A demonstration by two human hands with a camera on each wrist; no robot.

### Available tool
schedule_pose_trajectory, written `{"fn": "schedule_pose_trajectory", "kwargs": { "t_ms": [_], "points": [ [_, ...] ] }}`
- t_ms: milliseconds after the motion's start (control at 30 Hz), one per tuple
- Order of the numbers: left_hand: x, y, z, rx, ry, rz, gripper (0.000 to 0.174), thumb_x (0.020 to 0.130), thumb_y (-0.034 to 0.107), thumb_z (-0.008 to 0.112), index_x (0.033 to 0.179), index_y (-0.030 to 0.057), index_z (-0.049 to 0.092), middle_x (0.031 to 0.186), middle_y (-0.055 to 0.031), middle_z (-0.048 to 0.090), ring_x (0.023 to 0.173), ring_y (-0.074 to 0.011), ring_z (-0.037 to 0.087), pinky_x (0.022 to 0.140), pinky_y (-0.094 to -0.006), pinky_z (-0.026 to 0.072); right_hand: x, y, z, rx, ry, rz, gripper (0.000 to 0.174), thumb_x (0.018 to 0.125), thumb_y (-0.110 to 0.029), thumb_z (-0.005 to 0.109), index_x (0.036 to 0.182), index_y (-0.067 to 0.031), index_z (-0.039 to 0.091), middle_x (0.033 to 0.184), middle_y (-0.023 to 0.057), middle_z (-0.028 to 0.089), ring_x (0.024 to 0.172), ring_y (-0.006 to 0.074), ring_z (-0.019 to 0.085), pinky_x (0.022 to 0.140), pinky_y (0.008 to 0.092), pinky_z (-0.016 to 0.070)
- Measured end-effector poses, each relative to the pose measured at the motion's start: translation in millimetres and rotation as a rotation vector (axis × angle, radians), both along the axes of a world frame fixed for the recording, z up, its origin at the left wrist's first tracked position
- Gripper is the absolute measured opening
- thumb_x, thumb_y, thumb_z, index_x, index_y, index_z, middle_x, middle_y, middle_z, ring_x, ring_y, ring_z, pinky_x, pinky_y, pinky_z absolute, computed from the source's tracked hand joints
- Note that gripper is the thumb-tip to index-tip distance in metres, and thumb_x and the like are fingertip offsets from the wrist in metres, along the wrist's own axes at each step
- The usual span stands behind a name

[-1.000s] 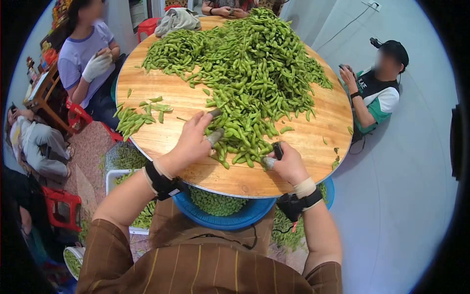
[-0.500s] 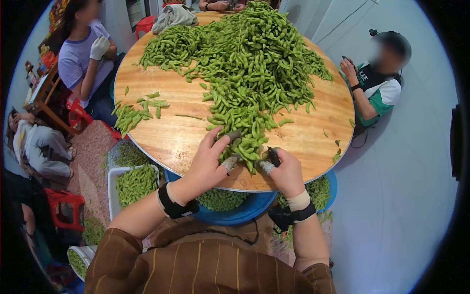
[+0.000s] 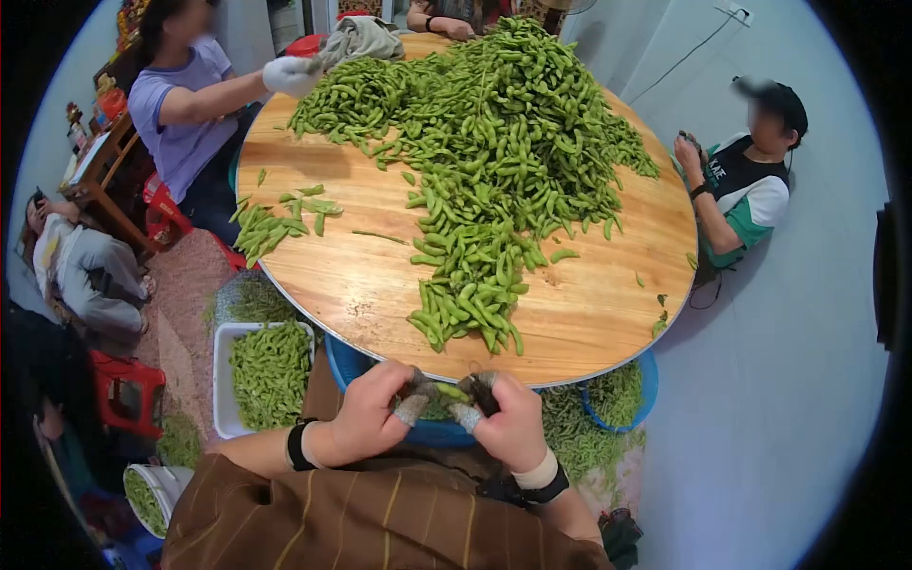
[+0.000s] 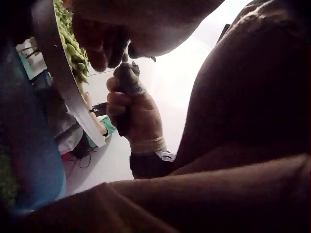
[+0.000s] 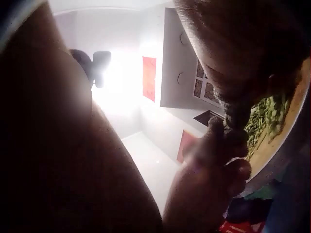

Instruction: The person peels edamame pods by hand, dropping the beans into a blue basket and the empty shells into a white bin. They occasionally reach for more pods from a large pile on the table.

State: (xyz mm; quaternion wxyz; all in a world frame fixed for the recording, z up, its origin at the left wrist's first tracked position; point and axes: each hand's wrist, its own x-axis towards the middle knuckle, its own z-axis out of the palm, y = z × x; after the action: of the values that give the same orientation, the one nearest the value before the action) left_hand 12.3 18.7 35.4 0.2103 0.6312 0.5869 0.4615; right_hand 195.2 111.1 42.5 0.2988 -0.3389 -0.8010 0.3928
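In the head view a green pod [image 3: 450, 390] is pinched between both hands, just off the near edge of the round wooden table [image 3: 332, 275]. My left hand [image 3: 372, 416] holds its left end with wrapped thumb and finger; my right hand [image 3: 509, 424], fingertips also covered, grips the other end beside a dark object. A large heap of pods [image 3: 522, 123] covers the table's far middle and trails toward me. The left wrist view shows my right hand [image 4: 138, 114] curled; in the right wrist view my left hand [image 5: 201, 184] meets the right, and the pod is too dark to tell.
Below the table edge sits a blue basin [image 3: 347, 366], with a white tub of pods [image 3: 223, 380] left of it and another blue basin [image 3: 652, 389] at right. A small pod pile [image 3: 266, 233] lies at the table's left. Other people sit around the table.
Both hands have drawn back from the near end of the pod heap to beyond the table's edge, now with a pod between them. The gloved person at left has reached toward the heap.
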Motion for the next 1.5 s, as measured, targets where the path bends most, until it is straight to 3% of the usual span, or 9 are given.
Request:
{"fn": "schedule_pose_trajectory", "kwargs": {
  "t_ms": [233,300,567,633,967,1033,1200,1367,1500],
  "points": [
    [5,4,-11,-0.051,0.133,-0.056,0.020,0.088,0.016,0.055,0.102,0.0015,0.059,0.086,-0.0171,0.059,0.076,-0.0286,0.058,0.066,-0.0337,0.0470,9,-3,-3,0.162,-0.072,0.160,0.020,0.072,-0.014,0.070,0.086,-0.0035,0.061,0.074,0.0142,0.051,0.066,0.0339,0.054,0.059,0.0384,0.0452],
    [1,-2,-12,-0.441,-0.083,-0.221,0.020,0.091,0.017,0.053,0.101,0.0005,0.059,0.085,-0.0186,0.060,0.079,-0.0259,0.060,0.069,-0.0337,0.0472,6,-5,-5,0.168,-0.076,0.168,0.020,0.073,-0.015,0.070,0.085,-0.0034,0.060,0.075,0.0145,0.053,0.068,0.0343,0.055,0.059,0.0380,0.0456],
    [6,-2,-15,-0.445,-0.623,-0.096,0.016,0.092,0.010,0.051,0.100,-0.0025,0.057,0.092,-0.0058,0.062,0.083,-0.0107,0.054,0.076,-0.0277,0.0462,10,-15,-21,-0.422,0.057,0.151,0.028,0.086,-0.007,0.055,0.113,0.0012,0.051,0.089,0.0154,0.064,0.082,0.0245,0.065,0.073,0.0305,0.0489],
    [8,0,-15,-0.436,-0.597,-0.106,0.016,0.092,0.009,0.051,0.101,-0.0025,0.057,0.092,-0.0060,0.062,0.084,-0.0106,0.054,0.076,-0.0275,0.0461,11,-16,-18,-0.528,0.119,0.217,0.036,0.088,-0.004,0.049,0.124,-0.0016,0.047,0.083,0.0017,0.061,0.057,0.0042,0.051,0.050,0.0189,0.0429],
    [11,1,-34,-0.308,-0.475,-0.062,0.017,0.087,0.006,0.053,0.101,0.0007,0.059,0.081,-0.0107,0.063,0.075,-0.0152,0.059,0.070,-0.0302,0.0476,8,-20,-20,-0.651,0.222,0.222,0.045,0.089,-0.001,0.045,0.133,-0.0050,0.040,0.084,0.0037,0.059,0.056,0.0038,0.048,0.048,0.0173,0.0405],
    [10,0,-32,-0.304,-0.424,-0.052,0.017,0.086,0.005,0.052,0.102,0.0006,0.059,0.081,-0.0122,0.063,0.074,-0.0162,0.059,0.069,-0.0305,0.0476,8,-19,-18,-0.777,0.232,0.188,0.039,0.087,-0.002,0.049,0.126,-0.0033,0.047,0.086,0.0010,0.061,0.070,0.0074,0.055,0.063,0.0211,0.0454],
    [9,0,-28,-0.339,-0.388,-0.033,0.018,0.084,0.003,0.052,0.101,0.0002,0.058,0.083,-0.0163,0.062,0.074,-0.0226,0.061,0.068,-0.0314,0.0479,7,-20,-13,-0.947,0.282,0.212,0.040,0.089,-0.002,0.046,0.129,-0.0055,0.043,0.085,0.0004,0.058,0.059,0.0030,0.044,0.050,0.0173,0.0374],
    [14,-3,-14,-0.033,0.227,-0.223,0.020,0.080,0.001,0.057,0.100,-0.0002,0.058,0.084,-0.0179,0.062,0.077,-0.0306,0.062,0.067,-0.0323,0.0489,7,-17,-28,-1.041,0.291,0.210,0.035,0.091,-0.004,0.045,0.126,-0.0080,0.044,0.083,0.0010,0.056,0.055,0.0035,0.042,0.046,0.0178,0.0364],
    [15,2,-9,-0.191,-0.180,-0.067,0.017,0.084,0.005,0.058,0.100,0.0001,0.058,0.083,-0.0180,0.061,0.074,-0.0265,0.062,0.065,-0.0335,0.0487,8,-16,-25,-1.237,0.455,0.228,0.033,0.092,-0.005,0.045,0.125,-0.0092,0.044,0.082,0.0013,0.054,0.054,0.0038,0.042,0.044,0.0177,0.0360]
  ]
}}
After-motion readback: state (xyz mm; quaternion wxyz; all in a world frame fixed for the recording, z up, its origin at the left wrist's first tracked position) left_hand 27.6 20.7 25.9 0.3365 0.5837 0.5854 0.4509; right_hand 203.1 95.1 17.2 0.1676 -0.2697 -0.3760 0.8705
